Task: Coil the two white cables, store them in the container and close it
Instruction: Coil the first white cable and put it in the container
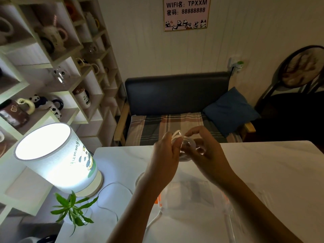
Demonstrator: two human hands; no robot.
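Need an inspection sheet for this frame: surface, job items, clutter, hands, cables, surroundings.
Surface: white table, dimly lit.
Job's things: white cable looped between both hands above the table; clear container on the table beneath the forearms, lid state cannot tell.
Clutter: lit lamp and small green plant at the table's left edge.
Hands: left hand and right hand both pinch the cable.
Cables: a second white cable trails across the table below the left forearm.
Surroundings: bench seat, blue cushion, shelf of mugs, WiFi sign.

A lit lamp [57, 158] stands beside a green plant [73, 209].
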